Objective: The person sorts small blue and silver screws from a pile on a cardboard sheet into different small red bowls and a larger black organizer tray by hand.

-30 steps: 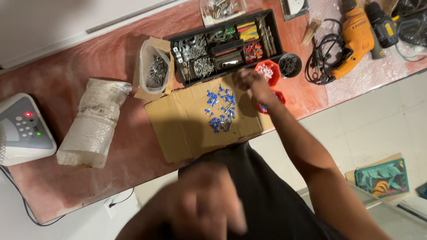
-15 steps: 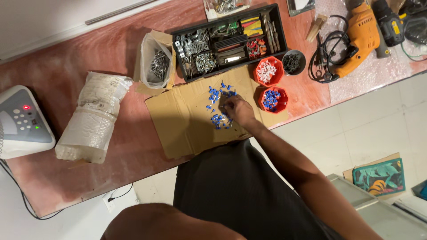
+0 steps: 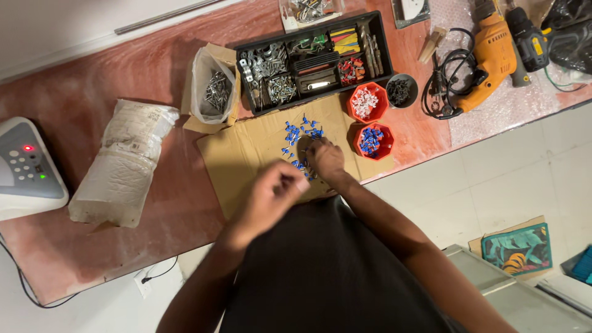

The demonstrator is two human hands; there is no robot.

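Observation:
A loose scatter of small blue connectors (image 3: 295, 132) lies on a flat piece of cardboard (image 3: 246, 160) on the reddish table (image 3: 111, 74). My right hand (image 3: 324, 158) rests palm down on the near edge of that scatter, its fingertips hidden among the pieces. My left hand (image 3: 271, 192) hovers over the cardboard's near edge, just left of the right hand, with its fingers curled in; nothing shows in it. A red octagonal bowl (image 3: 360, 150) holding more blue connectors stands right of my right hand.
Behind the cardboard sits a black compartment tray (image 3: 387, 49) of screws and fittings, a second red bowl (image 3: 353, 108) with white pieces, and a small black bowl (image 3: 401, 90). A bag of screws (image 3: 213, 92), a wrapped plastic bundle (image 3: 126, 160), a white device (image 3: 24, 169), and an orange drill (image 3: 493, 52) are also there.
My right hand came back from the red bowls to the blue scatter and stays there. My left hand rose from near my body to the cardboard's near edge.

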